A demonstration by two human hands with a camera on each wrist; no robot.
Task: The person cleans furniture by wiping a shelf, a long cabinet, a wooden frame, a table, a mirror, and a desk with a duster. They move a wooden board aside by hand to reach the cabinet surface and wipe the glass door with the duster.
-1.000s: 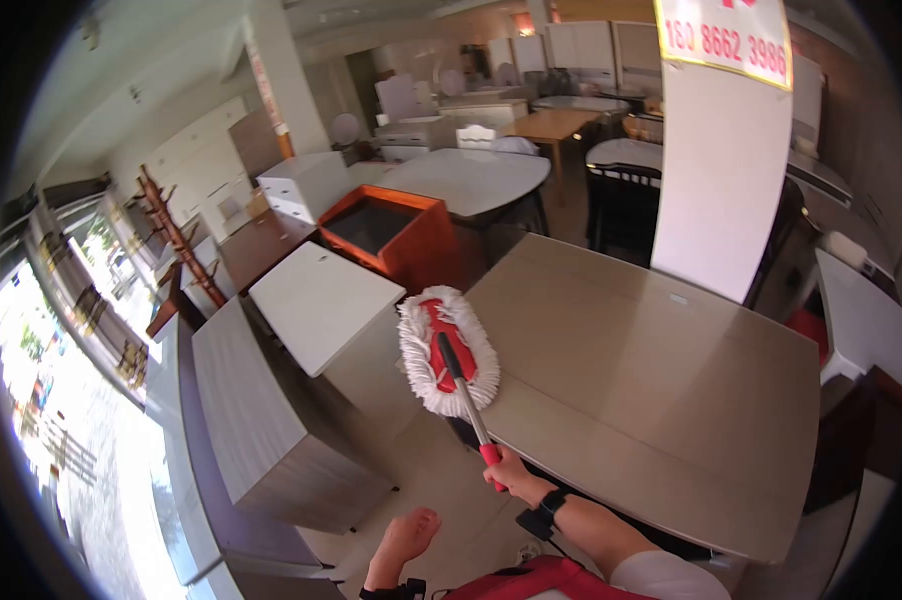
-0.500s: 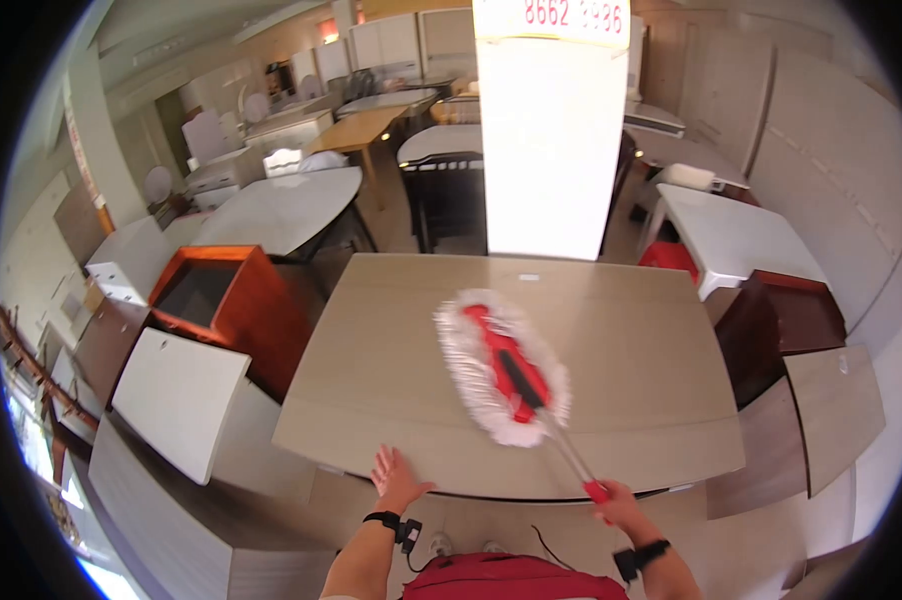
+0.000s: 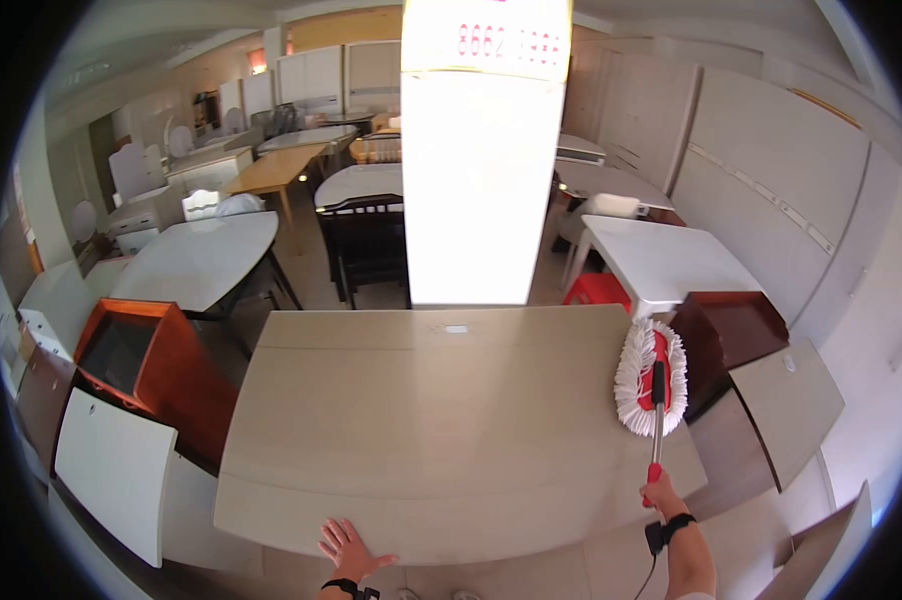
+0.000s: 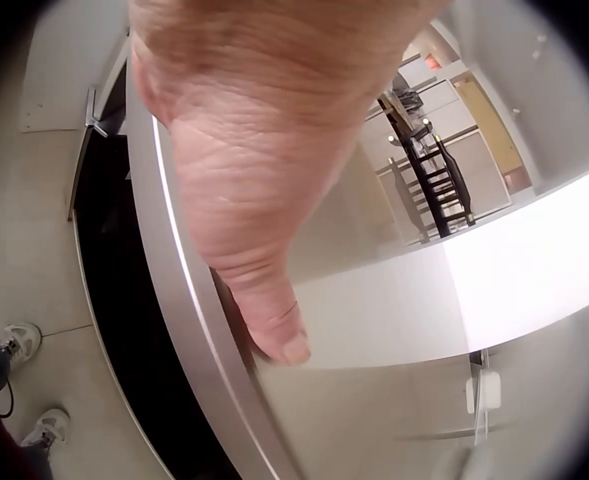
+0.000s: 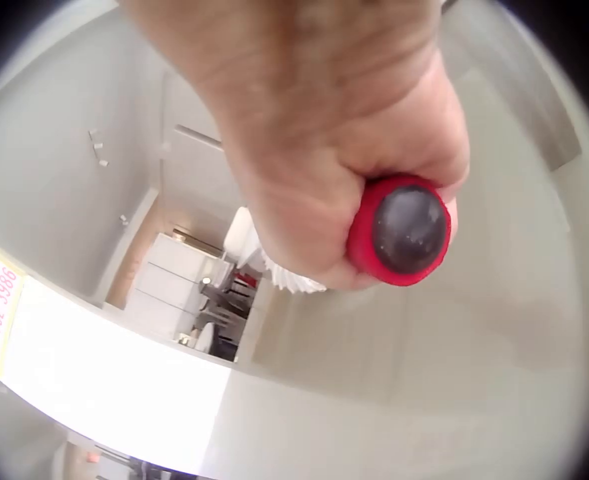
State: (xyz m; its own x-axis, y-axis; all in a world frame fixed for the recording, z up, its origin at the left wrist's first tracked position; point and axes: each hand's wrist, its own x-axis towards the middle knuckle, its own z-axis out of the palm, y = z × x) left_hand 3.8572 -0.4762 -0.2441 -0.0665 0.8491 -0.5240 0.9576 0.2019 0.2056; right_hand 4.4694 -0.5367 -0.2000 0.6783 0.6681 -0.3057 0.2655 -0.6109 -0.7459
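Observation:
My right hand [image 3: 660, 489] grips the red handle of a duster with a white fringed head [image 3: 623, 385] and a red back. In the right wrist view the fingers wrap the handle [image 5: 400, 230], its dark end cap facing the camera. The duster's head lies over the right edge of a glossy beige-grey table [image 3: 421, 420]. At the table's front edge my left hand [image 3: 349, 548] rests with fingers spread. The left wrist view shows that hand [image 4: 255, 190] with its thumb along the tabletop's edge.
A white pillar [image 3: 481, 190] rises right behind the table. Orange-brown [image 3: 136, 350] and white cabinets [image 3: 111, 465] stand to the left. On the right are a dark brown cabinet [image 3: 731, 325], a white table [image 3: 671, 260] and a red stool [image 3: 596, 290].
The duster has swept from beyond the table's left side across the top to its right edge. My left hand has come down onto the front edge. The head view has turned right.

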